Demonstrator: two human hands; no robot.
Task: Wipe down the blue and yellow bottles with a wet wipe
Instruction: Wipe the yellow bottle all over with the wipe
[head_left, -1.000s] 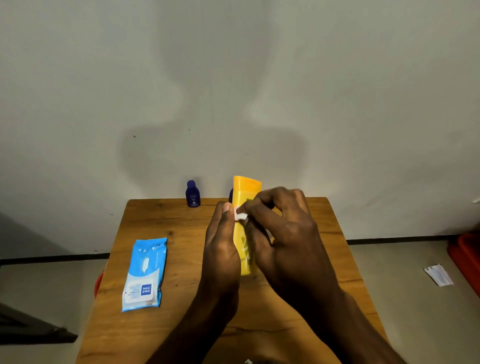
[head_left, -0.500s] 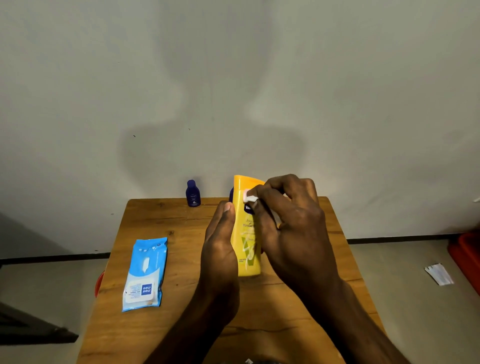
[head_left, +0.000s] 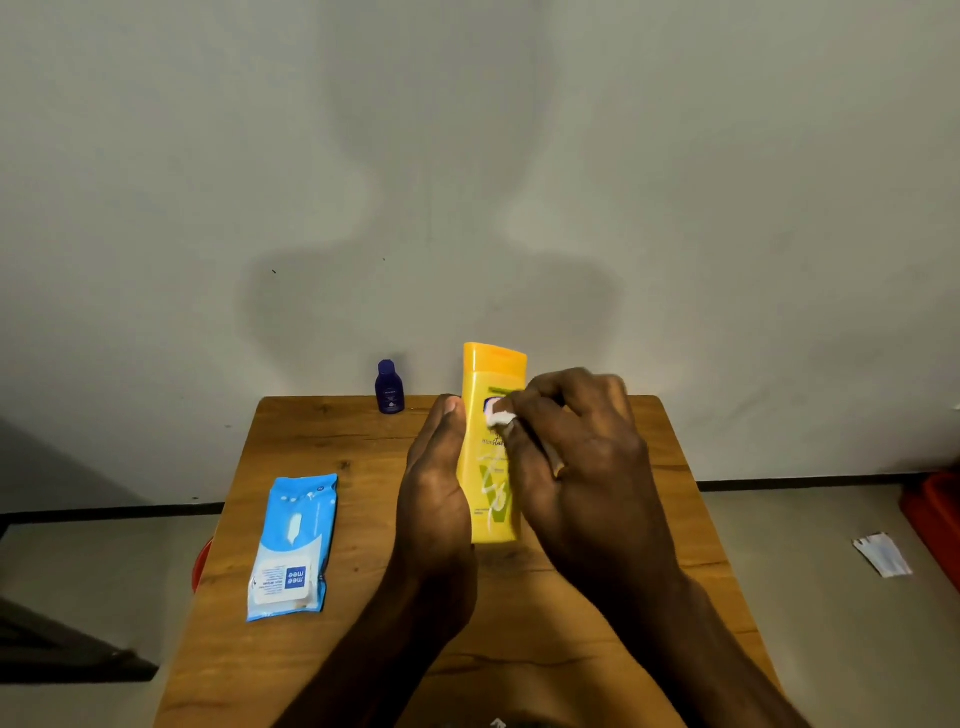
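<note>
Pinched between the curled fingers of the right hand (head_left: 582, 457), a small wad of white wet wipe (head_left: 500, 417) presses against the upper front of the yellow lotion bottle (head_left: 493, 441), just below its cap. That bottle stands upright over the middle of the wooden table (head_left: 675, 519); whether its base touches the tabletop cannot be told. On the bottle's left side the left hand (head_left: 434, 499) lies flat along it, fingers straight and together, bracing it — no curl round it shows. Behind and to the left of the yellow bottle, at the table's far edge by the wall, stands the small blue bottle (head_left: 389, 388), untouched. Well to the left of the yellow bottle lies the light-blue wet wipe pack (head_left: 293, 545) — flat, flap end nearest the viewer.
</note>
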